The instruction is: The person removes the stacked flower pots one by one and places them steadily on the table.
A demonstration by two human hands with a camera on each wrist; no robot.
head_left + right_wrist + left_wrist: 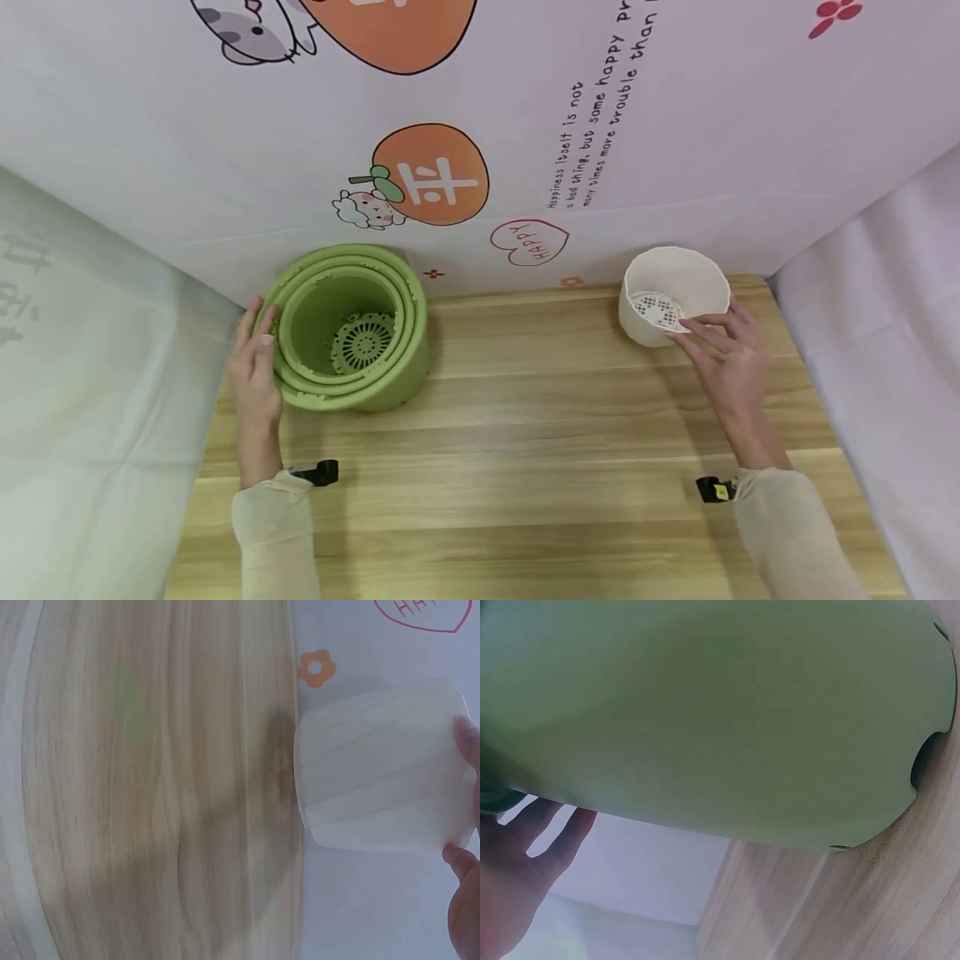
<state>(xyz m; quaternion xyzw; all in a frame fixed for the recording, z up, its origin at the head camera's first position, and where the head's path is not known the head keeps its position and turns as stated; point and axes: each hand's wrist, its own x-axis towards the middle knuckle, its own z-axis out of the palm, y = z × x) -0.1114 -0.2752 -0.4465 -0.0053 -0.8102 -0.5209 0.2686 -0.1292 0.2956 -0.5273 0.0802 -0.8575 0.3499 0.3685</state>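
Near the far left corner of the wooden table (525, 433), a nest of green pots (352, 329) sits tilted toward the viewer, and the left hand (255, 367) lies against its outer rim with straight, relaxed fingers, gripping nothing. At the far right corner, close to the printed backdrop (525, 125), stands a white pot (673, 293) with a perforated bottom. The right hand (723, 350) pinches its near rim between thumb and fingertips.
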